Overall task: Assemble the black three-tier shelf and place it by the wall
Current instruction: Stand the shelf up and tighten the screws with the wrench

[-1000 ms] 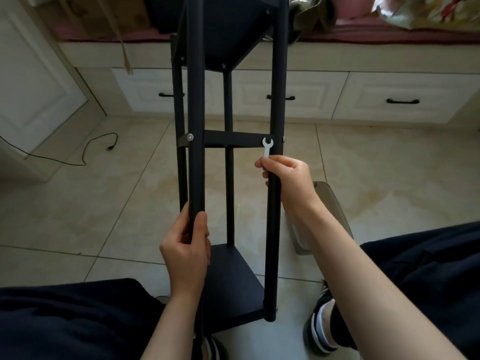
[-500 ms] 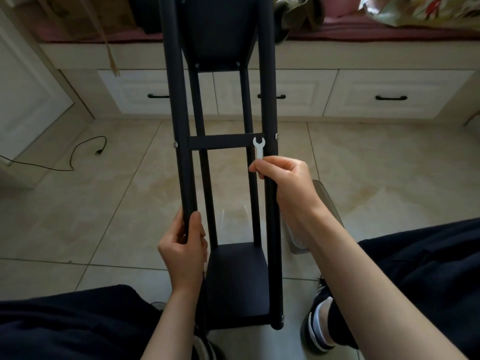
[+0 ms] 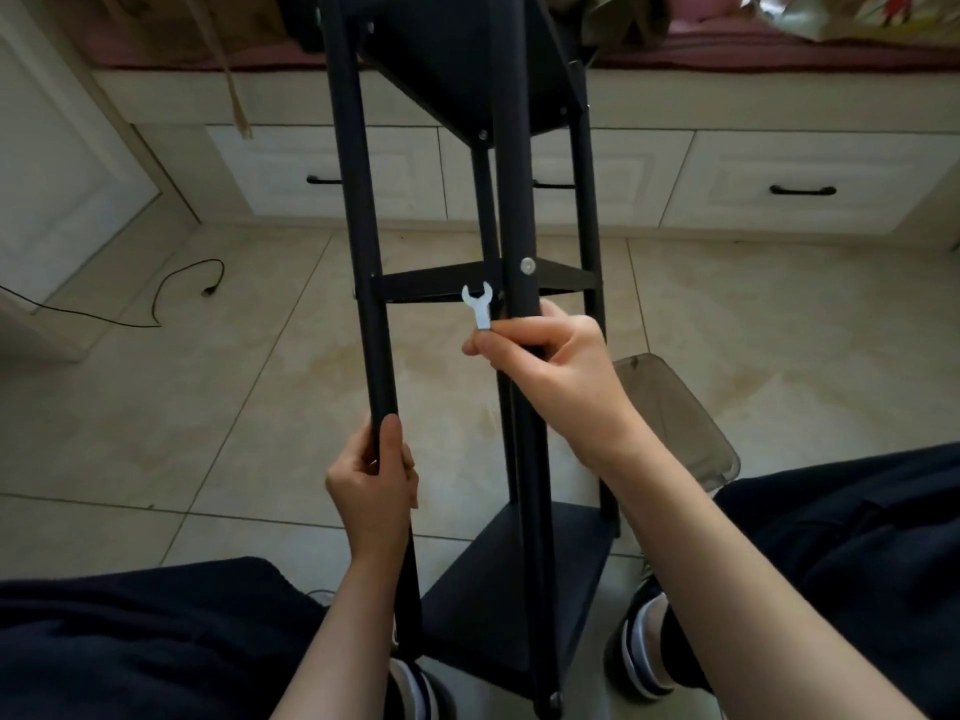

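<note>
Black shelf [image 3: 511, 210] turned since earlier, left hand [image 3: 371, 488] gripping post, right hand [image 3: 545, 363] pinching wrench [image 3: 479, 304]

Both bare forearms reach forward from the bottom of the view, with dark-trousered legs to either side. The left hand [image 3: 371, 491] sits lower and nearer the body, wrist straight, back of the hand facing up. Its fingers wrap round a black post [image 3: 375, 324], and the thumb lies straight up along the post's front. The right hand [image 3: 550, 356] is raised higher and farther out, its forearm running diagonally from the lower right, wrist slightly bent. Its fingers curl round a second black post [image 3: 519, 200], while thumb and forefinger pinch the shank of a small white wrench [image 3: 479, 302], whose open end points upward.
</note>
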Demonstrator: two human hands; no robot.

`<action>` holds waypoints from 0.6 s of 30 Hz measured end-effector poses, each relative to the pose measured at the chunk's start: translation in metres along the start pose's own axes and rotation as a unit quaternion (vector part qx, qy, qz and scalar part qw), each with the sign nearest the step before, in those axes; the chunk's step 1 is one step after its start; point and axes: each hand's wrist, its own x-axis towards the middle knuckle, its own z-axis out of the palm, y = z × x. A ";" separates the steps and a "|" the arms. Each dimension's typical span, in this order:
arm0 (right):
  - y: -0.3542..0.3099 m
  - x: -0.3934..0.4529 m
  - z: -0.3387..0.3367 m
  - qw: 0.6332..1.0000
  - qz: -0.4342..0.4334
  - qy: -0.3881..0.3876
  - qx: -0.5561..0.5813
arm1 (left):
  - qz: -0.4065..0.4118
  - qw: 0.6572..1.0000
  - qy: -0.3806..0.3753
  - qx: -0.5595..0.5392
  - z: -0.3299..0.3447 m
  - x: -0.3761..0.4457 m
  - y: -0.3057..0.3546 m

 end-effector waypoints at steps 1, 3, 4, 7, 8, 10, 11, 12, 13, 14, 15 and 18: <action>0.002 -0.001 0.003 1.000 -0.010 0.007 0.001 | -0.003 1.000 0.001 0.000 0.000 0.000 -0.001; 0.006 -0.003 0.008 0.999 -0.030 0.020 -0.001 | -0.004 1.000 0.001 -0.003 -0.001 -0.001 -0.001; 0.007 -0.003 0.010 0.999 -0.035 0.027 0.001 | -0.005 1.000 0.001 -0.004 -0.001 -0.001 -0.001; 0.012 -0.006 0.015 0.997 -0.047 0.060 0.018 | -0.007 1.000 0.005 -0.008 -0.001 -0.003 -0.001; 0.013 -0.008 0.017 0.996 -0.055 0.071 0.021 | -0.007 1.000 0.005 -0.010 -0.001 -0.004 -0.001; 0.016 -0.011 0.020 0.993 -0.074 0.087 0.028 | -0.005 1.000 0.007 -0.013 -0.001 -0.004 -0.001; 0.017 -0.012 0.021 0.991 -0.084 0.095 0.032 | -0.003 1.000 0.008 -0.015 -0.002 -0.003 -0.001; 0.018 -0.013 0.021 0.989 -0.093 0.106 0.034 | 0.001 1.000 0.008 -0.018 -0.002 -0.002 -0.001; 0.020 -0.014 0.020 0.987 -0.102 0.117 0.032 | 0.007 1.000 0.007 -0.019 -0.002 -0.002 -0.001; 0.021 -0.013 0.018 0.986 -0.110 0.127 0.024 | 0.014 1.000 0.006 -0.016 -0.002 -0.001 -0.001; 0.023 -0.013 0.015 0.984 -0.116 0.137 0.013 | 0.022 1.000 0.006 -0.011 -0.002 -0.001 -0.001; 0.028 -0.011 0.012 0.979 -0.124 0.161 -0.005 | 0.040 0.999 0.009 0.029 0.000 -0.001 0.003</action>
